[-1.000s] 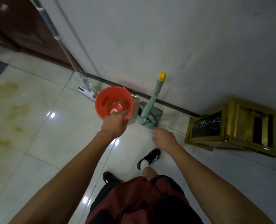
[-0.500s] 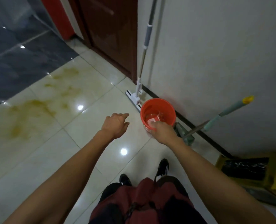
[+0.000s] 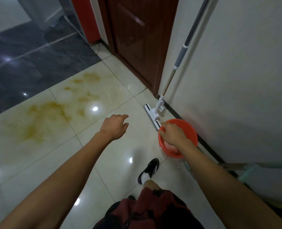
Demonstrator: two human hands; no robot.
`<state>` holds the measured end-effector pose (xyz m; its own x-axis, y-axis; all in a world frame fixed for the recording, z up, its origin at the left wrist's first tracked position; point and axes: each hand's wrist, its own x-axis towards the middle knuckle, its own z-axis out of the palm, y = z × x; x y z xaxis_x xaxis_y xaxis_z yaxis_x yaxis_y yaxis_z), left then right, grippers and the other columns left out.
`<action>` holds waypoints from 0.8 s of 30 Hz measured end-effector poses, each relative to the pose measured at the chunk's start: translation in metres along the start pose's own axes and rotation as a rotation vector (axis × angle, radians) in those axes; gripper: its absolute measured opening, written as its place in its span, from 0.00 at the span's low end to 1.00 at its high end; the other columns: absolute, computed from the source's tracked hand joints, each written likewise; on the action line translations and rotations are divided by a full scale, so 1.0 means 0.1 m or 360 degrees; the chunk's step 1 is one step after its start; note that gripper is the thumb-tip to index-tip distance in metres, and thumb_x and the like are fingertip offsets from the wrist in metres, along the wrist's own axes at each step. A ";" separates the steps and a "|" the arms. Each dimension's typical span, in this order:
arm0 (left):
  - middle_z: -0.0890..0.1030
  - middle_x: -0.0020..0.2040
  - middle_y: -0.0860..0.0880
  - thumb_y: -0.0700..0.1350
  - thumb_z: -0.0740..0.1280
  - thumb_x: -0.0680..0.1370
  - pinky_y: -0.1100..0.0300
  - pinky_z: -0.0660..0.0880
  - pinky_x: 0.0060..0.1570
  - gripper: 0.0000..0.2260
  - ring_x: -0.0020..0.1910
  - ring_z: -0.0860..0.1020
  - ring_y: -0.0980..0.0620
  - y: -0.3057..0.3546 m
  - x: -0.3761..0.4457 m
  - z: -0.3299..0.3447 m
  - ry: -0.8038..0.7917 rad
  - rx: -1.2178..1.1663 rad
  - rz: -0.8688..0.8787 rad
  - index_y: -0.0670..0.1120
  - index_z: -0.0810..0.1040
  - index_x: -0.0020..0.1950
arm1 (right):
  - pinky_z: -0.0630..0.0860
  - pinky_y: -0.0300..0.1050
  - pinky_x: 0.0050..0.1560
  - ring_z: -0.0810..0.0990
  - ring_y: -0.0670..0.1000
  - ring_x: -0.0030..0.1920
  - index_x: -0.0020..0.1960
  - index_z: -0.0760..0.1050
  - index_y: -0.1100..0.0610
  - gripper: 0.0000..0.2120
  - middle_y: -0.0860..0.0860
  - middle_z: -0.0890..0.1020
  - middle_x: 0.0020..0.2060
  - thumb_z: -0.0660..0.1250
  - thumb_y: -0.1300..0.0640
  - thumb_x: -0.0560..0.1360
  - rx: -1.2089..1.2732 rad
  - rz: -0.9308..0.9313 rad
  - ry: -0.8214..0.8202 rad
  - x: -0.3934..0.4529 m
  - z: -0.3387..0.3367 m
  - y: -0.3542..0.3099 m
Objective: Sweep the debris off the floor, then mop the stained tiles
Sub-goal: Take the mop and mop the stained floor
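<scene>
- Head view: the person's right hand (image 3: 173, 133) is gripping the near rim of the orange bucket (image 3: 186, 129), which is sitting by the wall
- The left hand (image 3: 114, 127) is hovering empty over the tiles, fingers loosely spread
- The flat mop (image 3: 153, 114) is leaning against the wall, its head just beyond the bucket
- Yellow-brown stains (image 3: 46, 116) are lying on the pale tiles, well left of the mop
</scene>
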<state>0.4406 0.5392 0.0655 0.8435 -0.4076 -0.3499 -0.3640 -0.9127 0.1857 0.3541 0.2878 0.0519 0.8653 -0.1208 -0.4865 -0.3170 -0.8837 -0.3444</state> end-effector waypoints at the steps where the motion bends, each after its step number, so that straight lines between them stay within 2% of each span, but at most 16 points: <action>1: 0.79 0.65 0.46 0.53 0.58 0.83 0.47 0.74 0.61 0.20 0.64 0.76 0.44 0.00 0.16 -0.05 -0.0019 -0.0027 -0.0015 0.50 0.68 0.75 | 0.74 0.54 0.63 0.77 0.60 0.65 0.71 0.71 0.56 0.20 0.57 0.79 0.65 0.60 0.50 0.82 0.0035 0.0023 -0.0003 0.15 -0.07 0.03; 7: 0.79 0.66 0.45 0.53 0.59 0.83 0.47 0.75 0.62 0.20 0.64 0.77 0.44 0.21 1.08 -0.42 -0.0030 -0.0097 0.0016 0.50 0.69 0.75 | 0.75 0.46 0.56 0.80 0.58 0.60 0.69 0.75 0.55 0.19 0.57 0.82 0.60 0.63 0.51 0.81 0.0177 0.0121 0.0061 0.84 -0.62 0.22; 10: 0.78 0.68 0.46 0.53 0.59 0.83 0.47 0.75 0.62 0.20 0.64 0.77 0.45 0.33 1.48 -0.57 -0.0025 -0.0120 0.0052 0.50 0.69 0.75 | 0.74 0.47 0.59 0.79 0.57 0.62 0.68 0.76 0.57 0.18 0.57 0.81 0.60 0.64 0.52 0.81 0.0225 0.0166 0.0102 1.08 -0.90 0.30; 14: 0.78 0.68 0.47 0.53 0.60 0.83 0.48 0.75 0.62 0.20 0.63 0.77 0.45 0.44 2.03 -0.72 -0.0047 -0.0197 0.0097 0.51 0.70 0.75 | 0.75 0.48 0.59 0.81 0.58 0.59 0.64 0.78 0.58 0.15 0.58 0.82 0.57 0.63 0.54 0.80 0.0356 0.0283 0.0131 1.38 -1.21 0.41; 19: 0.78 0.67 0.47 0.53 0.61 0.83 0.51 0.75 0.62 0.20 0.63 0.77 0.45 0.58 2.81 -0.86 -0.0098 -0.0348 0.0189 0.51 0.71 0.74 | 0.68 0.47 0.66 0.74 0.58 0.68 0.72 0.72 0.58 0.23 0.57 0.77 0.68 0.63 0.50 0.80 0.0600 0.0453 0.0180 1.83 -1.54 0.52; 21: 0.78 0.67 0.48 0.52 0.62 0.83 0.52 0.74 0.64 0.20 0.64 0.76 0.45 0.65 3.17 -0.92 -0.0133 -0.0427 0.0251 0.51 0.71 0.74 | 0.65 0.48 0.72 0.71 0.57 0.72 0.76 0.68 0.57 0.25 0.57 0.72 0.73 0.62 0.49 0.82 0.0644 0.0494 0.0178 2.05 -1.68 0.55; 24: 0.79 0.67 0.47 0.51 0.62 0.82 0.57 0.72 0.63 0.19 0.64 0.76 0.46 0.78 3.71 -1.02 -0.0181 -0.0549 0.0379 0.50 0.73 0.73 | 0.63 0.51 0.75 0.68 0.56 0.74 0.77 0.66 0.56 0.25 0.56 0.69 0.76 0.62 0.49 0.82 0.0733 0.0586 0.0266 2.38 -1.91 0.56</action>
<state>0.7651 0.3196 0.0439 0.6962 -0.6236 -0.3555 -0.3734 -0.7376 0.5626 0.6166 0.1231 0.0699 0.7042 -0.4835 -0.5199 -0.7100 -0.4885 -0.5073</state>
